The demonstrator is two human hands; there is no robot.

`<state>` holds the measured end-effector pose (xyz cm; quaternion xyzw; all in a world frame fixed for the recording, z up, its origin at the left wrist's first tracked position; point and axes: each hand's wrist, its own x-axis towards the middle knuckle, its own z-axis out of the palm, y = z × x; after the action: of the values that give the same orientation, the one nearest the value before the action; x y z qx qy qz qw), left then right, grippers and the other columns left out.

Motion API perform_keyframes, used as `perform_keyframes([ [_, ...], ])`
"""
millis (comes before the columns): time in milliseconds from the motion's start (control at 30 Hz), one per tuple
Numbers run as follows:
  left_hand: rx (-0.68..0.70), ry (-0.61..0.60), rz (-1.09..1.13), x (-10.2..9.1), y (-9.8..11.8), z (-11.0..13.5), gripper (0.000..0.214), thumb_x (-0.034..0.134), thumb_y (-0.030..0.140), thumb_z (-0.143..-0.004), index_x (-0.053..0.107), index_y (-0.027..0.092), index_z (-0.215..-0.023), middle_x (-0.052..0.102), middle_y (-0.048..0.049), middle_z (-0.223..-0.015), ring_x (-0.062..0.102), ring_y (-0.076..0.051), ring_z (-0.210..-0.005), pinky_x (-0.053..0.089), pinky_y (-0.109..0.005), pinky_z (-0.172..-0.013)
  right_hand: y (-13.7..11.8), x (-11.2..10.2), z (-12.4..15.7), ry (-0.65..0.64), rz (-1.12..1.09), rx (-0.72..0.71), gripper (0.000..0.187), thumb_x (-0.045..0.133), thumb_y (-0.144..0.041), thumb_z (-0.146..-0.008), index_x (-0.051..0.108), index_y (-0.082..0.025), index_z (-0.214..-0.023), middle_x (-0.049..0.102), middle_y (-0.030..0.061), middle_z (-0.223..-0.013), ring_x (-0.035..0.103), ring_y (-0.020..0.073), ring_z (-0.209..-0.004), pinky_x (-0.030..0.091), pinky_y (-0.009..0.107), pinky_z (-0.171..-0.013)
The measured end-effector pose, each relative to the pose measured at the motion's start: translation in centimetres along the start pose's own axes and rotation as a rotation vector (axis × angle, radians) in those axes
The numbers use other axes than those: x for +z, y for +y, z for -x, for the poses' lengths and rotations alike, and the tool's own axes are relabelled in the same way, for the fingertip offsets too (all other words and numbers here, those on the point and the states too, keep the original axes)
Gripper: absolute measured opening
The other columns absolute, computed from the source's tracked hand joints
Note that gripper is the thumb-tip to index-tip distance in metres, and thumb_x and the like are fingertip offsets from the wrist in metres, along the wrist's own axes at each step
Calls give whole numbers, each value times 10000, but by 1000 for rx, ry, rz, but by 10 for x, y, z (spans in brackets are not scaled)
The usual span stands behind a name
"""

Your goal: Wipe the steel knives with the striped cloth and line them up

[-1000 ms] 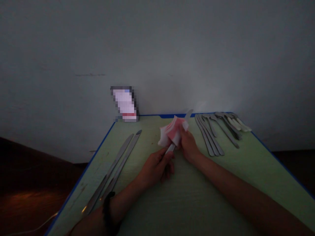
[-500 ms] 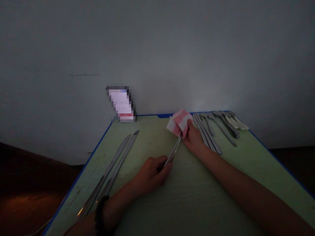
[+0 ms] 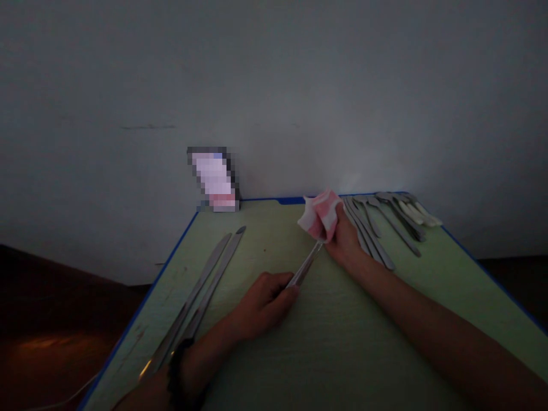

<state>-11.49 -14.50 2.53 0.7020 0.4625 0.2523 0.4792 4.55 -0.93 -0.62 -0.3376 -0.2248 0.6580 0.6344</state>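
Observation:
My left hand is closed around one end of a shiny metal piece of cutlery above the middle of the table. The far end of this cutlery runs into a pink and white cloth, so its kind cannot be made out. My right hand is closed on the cloth, pinching it around that hidden end. Left of my left hand lie two long table knives, side by side, their near ends partly behind my left forearm. Several knives lie just right of my right hand.
Spoons and a few pale-handled pieces lie at the table's far right. A blurred phone-like screen leans against the wall at the back left. The pale green table has a blue edge.
The view has shifted slightly, moving the scene a little rightward. The cloth has changed its folds, and the cutlery slants somewhat flatter. Both hands keep their hold.

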Motion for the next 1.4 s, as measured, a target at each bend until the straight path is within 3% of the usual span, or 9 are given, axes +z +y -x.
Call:
perform_keyframes([
  [167, 16, -101, -9, 0, -2, -3, 390, 362, 406, -926, 513, 164, -661, 523, 21, -574, 465, -87, -524, 366, -195, -534, 13, 12, 43, -107, 339, -13, 404, 556, -545, -767, 508, -195, -570, 498, -29, -503, 435, 101, -451, 332, 233, -428],
  [333, -68, -37, 18, 2, -7, -6, 445, 393, 429, -904, 516, 163, -569, 508, 17, -522, 455, -85, -480, 373, -193, -500, 21, 18, 69, -307, 446, 48, 435, 547, -567, -765, 482, -182, -573, 443, -45, -491, 342, 74, -423, 248, 220, -404],
  [567, -276, 235, 194, 7, -4, -16, 424, 397, 442, -858, 499, 173, -546, 548, 4, -420, 487, -98, -385, 373, -194, -422, 21, 14, 69, -331, 628, -55, 498, 456, -613, -804, 502, -176, -570, 491, -27, -469, 414, 88, -427, 295, 216, -423],
  [833, -203, 218, 159, 8, -9, -14, 470, 383, 510, -877, 560, 153, -629, 588, -1, -514, 448, -73, -376, 339, -181, -378, 19, 17, 70, -341, 627, -81, 500, 426, -617, -814, 490, -182, -576, 450, -41, -462, 379, 84, -422, 287, 212, -415],
  [1067, -200, 262, 196, 7, -8, -16, 481, 339, 501, -901, 551, 153, -646, 571, 3, -482, 455, -78, -353, 350, -182, -369, 19, 19, 69, -370, 694, -126, 343, 608, -512, -739, 535, -184, -672, 531, -30, -552, 463, 97, -492, 356, 208, -467],
  [1400, -230, 209, 32, 5, -1, -13, 452, 431, 452, -876, 545, 163, -549, 518, 31, -412, 432, -75, -384, 339, -181, -425, 20, 17, 70, -372, 690, -117, 456, 455, -573, -820, 463, -186, -579, 436, -43, -488, 358, 76, -421, 267, 212, -396],
])
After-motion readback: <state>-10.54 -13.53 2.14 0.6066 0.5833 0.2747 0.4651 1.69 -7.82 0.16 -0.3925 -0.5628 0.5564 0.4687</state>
